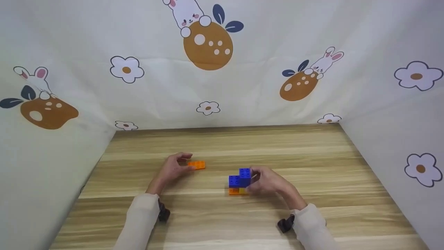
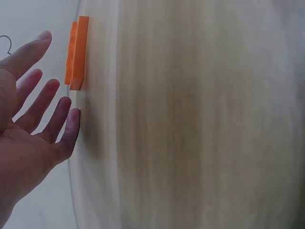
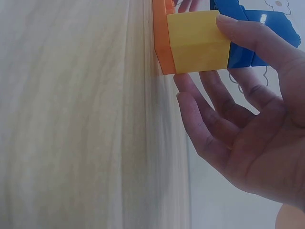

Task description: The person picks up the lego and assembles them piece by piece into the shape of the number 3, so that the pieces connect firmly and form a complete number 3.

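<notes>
On the table, a flat orange toy building brick [image 1: 199, 164] with studs on top lies by my left hand [image 1: 172, 168]. In the left wrist view that hand's fingers are spread and slightly bent, apart from the orange brick [image 2: 80, 55]. My right hand [image 1: 267, 178] grips a small stack of toy bricks from its right side. Two blue bricks [image 1: 245, 177] form the stack's stepped top, over a yellow brick [image 3: 198, 43] and an orange base brick [image 3: 163, 52]. The thumb presses where yellow and blue meet; the other fingers reach behind the stack.
The wood-grain table [image 1: 208, 215] is bordered at the back and sides by a pale curtain [image 1: 249, 86] printed with rabbits, fruit and flowers. Small black devices are strapped at both wrists, over light sleeves [image 1: 140, 217]. The loose orange brick lies left of the stack and farther back.
</notes>
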{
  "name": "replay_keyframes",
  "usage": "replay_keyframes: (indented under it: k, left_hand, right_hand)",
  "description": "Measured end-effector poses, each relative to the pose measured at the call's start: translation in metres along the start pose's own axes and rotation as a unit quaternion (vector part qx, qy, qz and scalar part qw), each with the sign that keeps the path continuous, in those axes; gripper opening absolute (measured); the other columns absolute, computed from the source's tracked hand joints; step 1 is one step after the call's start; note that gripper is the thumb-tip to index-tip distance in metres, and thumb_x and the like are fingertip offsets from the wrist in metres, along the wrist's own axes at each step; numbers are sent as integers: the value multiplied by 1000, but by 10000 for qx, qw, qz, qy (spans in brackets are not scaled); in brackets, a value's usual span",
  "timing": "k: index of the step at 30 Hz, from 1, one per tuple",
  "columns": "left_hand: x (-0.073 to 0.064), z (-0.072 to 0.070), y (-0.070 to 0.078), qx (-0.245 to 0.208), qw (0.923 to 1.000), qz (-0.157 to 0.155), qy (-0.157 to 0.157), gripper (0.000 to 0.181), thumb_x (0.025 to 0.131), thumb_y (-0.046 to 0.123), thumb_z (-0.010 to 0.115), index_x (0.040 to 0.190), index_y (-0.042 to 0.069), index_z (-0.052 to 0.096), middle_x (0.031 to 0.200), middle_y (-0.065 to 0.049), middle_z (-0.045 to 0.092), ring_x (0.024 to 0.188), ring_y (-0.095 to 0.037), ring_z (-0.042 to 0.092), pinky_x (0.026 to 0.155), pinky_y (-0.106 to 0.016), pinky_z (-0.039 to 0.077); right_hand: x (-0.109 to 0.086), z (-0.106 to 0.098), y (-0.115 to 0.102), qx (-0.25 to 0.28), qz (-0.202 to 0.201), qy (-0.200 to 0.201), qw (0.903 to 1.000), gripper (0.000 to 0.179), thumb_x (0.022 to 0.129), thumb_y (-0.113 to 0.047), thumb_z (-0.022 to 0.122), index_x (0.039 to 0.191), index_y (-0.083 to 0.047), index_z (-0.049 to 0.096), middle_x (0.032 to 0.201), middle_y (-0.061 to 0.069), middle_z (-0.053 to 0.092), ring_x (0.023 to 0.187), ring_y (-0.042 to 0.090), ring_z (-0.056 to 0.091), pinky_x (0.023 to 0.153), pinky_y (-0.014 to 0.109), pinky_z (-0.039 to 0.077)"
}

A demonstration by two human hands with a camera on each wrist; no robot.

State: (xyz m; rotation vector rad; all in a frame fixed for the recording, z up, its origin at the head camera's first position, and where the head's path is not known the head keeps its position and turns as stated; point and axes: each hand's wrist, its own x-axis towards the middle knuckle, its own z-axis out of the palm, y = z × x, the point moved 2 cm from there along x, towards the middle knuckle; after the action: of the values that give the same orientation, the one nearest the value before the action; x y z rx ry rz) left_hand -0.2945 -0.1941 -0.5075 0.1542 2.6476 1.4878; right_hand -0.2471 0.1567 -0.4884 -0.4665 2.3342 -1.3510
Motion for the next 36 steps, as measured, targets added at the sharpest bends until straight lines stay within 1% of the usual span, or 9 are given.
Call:
replay_keyframes:
  k: [7,13,15,18,22,25,29,36]
  left_hand:
    - [2,1,-4,62,9997,105,-197,51,84,9,81,131,1,63,133,-18,64,124,-32,59,110,-48,45]
    - [5,6,-4,54,9996,-159,-232,52,82,5,81,131,4,63,132,-14,65,120,-27,60,107,-44,47]
    - [6,7,-4,63,9995,-191,-245,52,82,3,80,131,4,63,132,-14,65,119,-27,60,106,-44,48]
    - [7,7,-4,121,9995,-204,-212,52,81,3,81,130,4,63,131,-14,65,118,-27,59,105,-44,47]
    - [8,8,-3,285,9994,-181,-120,51,81,4,81,129,2,64,129,-15,65,116,-28,58,105,-44,47]
    - [8,9,-3,352,9992,-190,-59,49,82,3,81,128,1,65,129,-15,66,117,-28,59,105,-44,47]
    - [8,10,-2,395,9989,-258,12,45,83,2,79,126,1,66,129,-15,67,119,-27,60,106,-44,48]
    - [5,9,3,403,9989,-212,124,41,84,5,80,122,1,68,125,-15,68,114,-26,62,102,-43,50]
  right_hand:
    - [0,0,-1,39,97,79,9999,35,74,-7,85,103,-4,66,106,13,70,95,22,67,85,35,55]
    - [-1,0,0,15,168,104,9998,35,74,-8,86,103,-5,66,107,12,70,96,22,66,86,35,54]
    - [0,0,0,16,192,103,9998,35,74,-9,86,103,-6,66,108,12,70,96,22,66,86,34,54]
    - [-1,0,0,37,157,90,9998,35,74,-8,85,103,-5,66,107,12,70,96,21,67,87,34,54]
    - [-1,1,0,222,88,84,9997,34,72,-6,85,101,-4,66,105,13,71,94,21,68,85,32,54]
    - [-1,2,0,340,77,94,9993,32,71,-5,84,98,-4,66,104,14,71,93,21,69,84,29,54]
    - [0,2,1,307,123,126,9994,31,71,-5,84,96,-5,66,103,13,71,92,20,69,83,28,53]
    - [0,0,1,230,263,106,9993,32,73,-5,83,99,-6,66,104,11,71,94,21,67,84,31,53]
